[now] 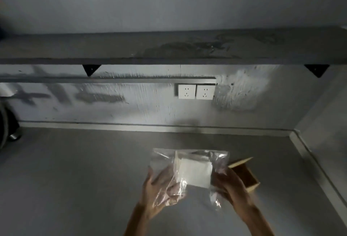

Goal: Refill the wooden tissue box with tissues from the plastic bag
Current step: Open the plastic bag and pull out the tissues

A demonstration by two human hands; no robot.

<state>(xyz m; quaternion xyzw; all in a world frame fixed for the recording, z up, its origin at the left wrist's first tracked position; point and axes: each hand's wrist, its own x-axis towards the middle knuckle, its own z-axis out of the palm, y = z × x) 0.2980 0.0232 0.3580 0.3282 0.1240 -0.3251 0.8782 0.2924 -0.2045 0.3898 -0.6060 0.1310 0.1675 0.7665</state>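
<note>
**Tissues still bagged, box still empty as far as I can see**

Checking in from the remote feed. I'd call this early going: the plastic bag (189, 172) is up off the surface (75, 170), held between both hands, and the white stack of tissues (195, 173) is still fully inside it. Nothing has gone into the wooden tissue box (246, 177) yet, so taking the stack out and loading it is all still to do.

Hands: the left hand (159, 188) is wrapped around the bag's lower left side, fingers curled into the crinkled plastic. The right hand (229, 185) grips the bag's right edge. Both are closed on the bag, neither on the tissues directly as far as I can tell.

Containers: the bag looks clear and loose, with just the one folded stack in it. I can't tell if its mouth is open. The box sits on the surface toward the right edge, just behind the right hand, tipped so its open side shows. What I can see of the inside looks bare, but the hand hides part of it.
</note>
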